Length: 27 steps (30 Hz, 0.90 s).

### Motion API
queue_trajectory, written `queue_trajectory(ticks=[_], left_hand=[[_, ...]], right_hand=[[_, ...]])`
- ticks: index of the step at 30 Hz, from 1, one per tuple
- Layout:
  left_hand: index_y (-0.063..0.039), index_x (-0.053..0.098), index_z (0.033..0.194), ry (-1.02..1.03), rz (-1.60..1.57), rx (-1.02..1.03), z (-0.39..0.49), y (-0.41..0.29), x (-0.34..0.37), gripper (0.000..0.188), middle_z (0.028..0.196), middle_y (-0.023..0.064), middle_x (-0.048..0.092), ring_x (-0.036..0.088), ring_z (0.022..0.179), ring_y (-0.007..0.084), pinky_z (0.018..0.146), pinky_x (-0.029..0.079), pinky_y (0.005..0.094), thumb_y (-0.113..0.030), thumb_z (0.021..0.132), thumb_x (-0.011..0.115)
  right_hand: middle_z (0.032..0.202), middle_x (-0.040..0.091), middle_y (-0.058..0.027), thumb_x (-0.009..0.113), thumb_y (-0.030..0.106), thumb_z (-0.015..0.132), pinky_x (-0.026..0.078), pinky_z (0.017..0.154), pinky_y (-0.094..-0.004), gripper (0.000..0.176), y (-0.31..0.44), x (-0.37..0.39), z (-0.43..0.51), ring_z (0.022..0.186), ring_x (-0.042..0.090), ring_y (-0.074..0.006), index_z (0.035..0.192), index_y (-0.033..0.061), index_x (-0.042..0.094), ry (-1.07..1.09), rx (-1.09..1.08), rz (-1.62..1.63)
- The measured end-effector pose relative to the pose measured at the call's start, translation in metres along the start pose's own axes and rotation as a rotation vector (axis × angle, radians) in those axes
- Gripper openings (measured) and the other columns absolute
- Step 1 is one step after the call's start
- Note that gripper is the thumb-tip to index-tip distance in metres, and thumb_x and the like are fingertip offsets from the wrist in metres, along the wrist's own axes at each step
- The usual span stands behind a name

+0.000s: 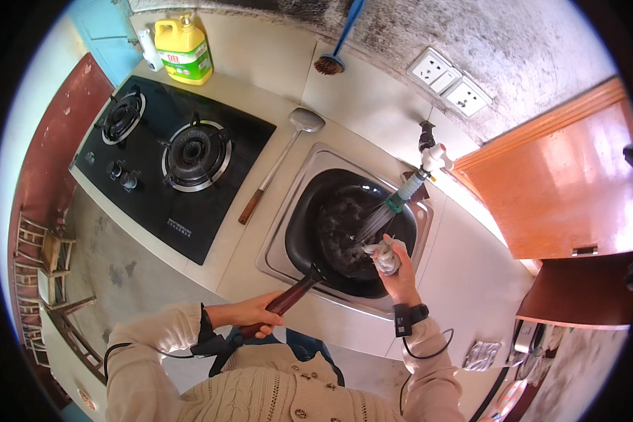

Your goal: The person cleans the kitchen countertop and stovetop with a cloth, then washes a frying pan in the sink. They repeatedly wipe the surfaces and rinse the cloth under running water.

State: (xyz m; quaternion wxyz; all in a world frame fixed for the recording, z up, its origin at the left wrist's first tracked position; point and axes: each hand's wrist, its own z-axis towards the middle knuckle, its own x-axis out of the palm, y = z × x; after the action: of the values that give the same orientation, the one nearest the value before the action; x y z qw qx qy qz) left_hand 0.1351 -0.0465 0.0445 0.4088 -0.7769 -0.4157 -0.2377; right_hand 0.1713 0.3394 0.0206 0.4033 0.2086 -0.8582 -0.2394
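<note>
A dark wok [301, 224] rests in the stainless-steel sink [273, 256], with water in its bottom. My left hand [264, 315] is wrapped around its reddish-brown handle [291, 301], which sticks out over the counter's front edge. In my right hand [403, 277] is a crumpled whitish cloth [385, 257], held over the wok's right side. Water sprays down from the green-tipped nozzle [395, 203] of the tap [427, 163] into the wok, just beyond the cloth. The water below the spray is churned and foamy.
A metal wok spatula [274, 171] with a wooden grip lies between the sink and a black two-burner gas hob [190, 153]. Behind the hob stands a yellow detergent jug [184, 53]. A blue-handled brush [332, 60] hangs on the wall. A folded cloth [481, 355] lies at the counter's right front.
</note>
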Motion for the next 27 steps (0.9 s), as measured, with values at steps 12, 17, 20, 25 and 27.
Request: queue_trajectory(ticks=[12,17,20,25,27], left_hand=[[-0.006,0.026,0.144,0.016,0.282,0.098,0.016,0.017,-0.017,0.061,0.083,0.0054,0.050,0.051,0.056,0.0123,0.050,0.046,0.0292,-0.007,0.095,0.060],[-0.006,0.024,0.148,-0.070,0.340,0.158,0.004,0.013,-0.019,0.066,0.081,0.0060,0.052,0.053,0.055,0.0131,0.051,0.047,0.0291,-0.007,0.093,0.061],[-0.006,0.023,0.149,-0.145,0.434,0.127,-0.008,0.004,-0.017,0.069,0.081,0.0064,0.052,0.055,0.057,0.0137,0.054,0.048,0.0286,-0.008,0.093,0.062],[-0.005,0.026,0.148,-0.299,0.590,0.059,-0.030,-0.013,-0.003,0.066,0.080,0.0070,0.055,0.056,0.057,0.0146,0.052,0.047,0.0292,-0.008,0.092,0.062],[-0.006,0.029,0.147,-0.335,0.630,0.067,-0.038,-0.019,0.006,0.064,0.076,0.0063,0.056,0.056,0.056,0.0150,0.051,0.047,0.0296,-0.008,0.092,0.062]], right_hand=[[0.114,0.067,-0.0129,0.059,0.019,0.095,0.040,0.105,-0.0705,0.011,0.005,0.028,-0.002,0.123,0.058,-0.0417,0.093,0.0103,0.066,0.080,0.264,-0.058],[0.104,0.065,-0.0121,0.060,0.005,0.093,0.054,0.094,-0.0621,0.015,-0.014,0.018,0.012,0.113,0.063,-0.0356,0.106,0.0118,0.059,-0.030,0.126,-0.052],[0.096,0.062,-0.0109,0.058,-0.003,0.092,0.059,0.074,-0.0418,0.044,-0.022,0.005,0.028,0.093,0.063,-0.0256,0.132,0.0121,0.050,0.061,0.057,-0.087],[0.087,0.061,-0.0055,0.062,0.005,0.096,0.047,0.052,-0.0272,0.038,-0.023,-0.007,0.043,0.066,0.057,-0.0153,0.133,0.0108,0.053,-0.038,-0.051,-0.261],[0.079,0.058,-0.0030,0.064,0.015,0.097,0.041,0.046,-0.0253,0.021,-0.019,-0.006,0.047,0.057,0.053,-0.0129,0.118,0.0103,0.059,-0.107,-0.050,-0.348]])
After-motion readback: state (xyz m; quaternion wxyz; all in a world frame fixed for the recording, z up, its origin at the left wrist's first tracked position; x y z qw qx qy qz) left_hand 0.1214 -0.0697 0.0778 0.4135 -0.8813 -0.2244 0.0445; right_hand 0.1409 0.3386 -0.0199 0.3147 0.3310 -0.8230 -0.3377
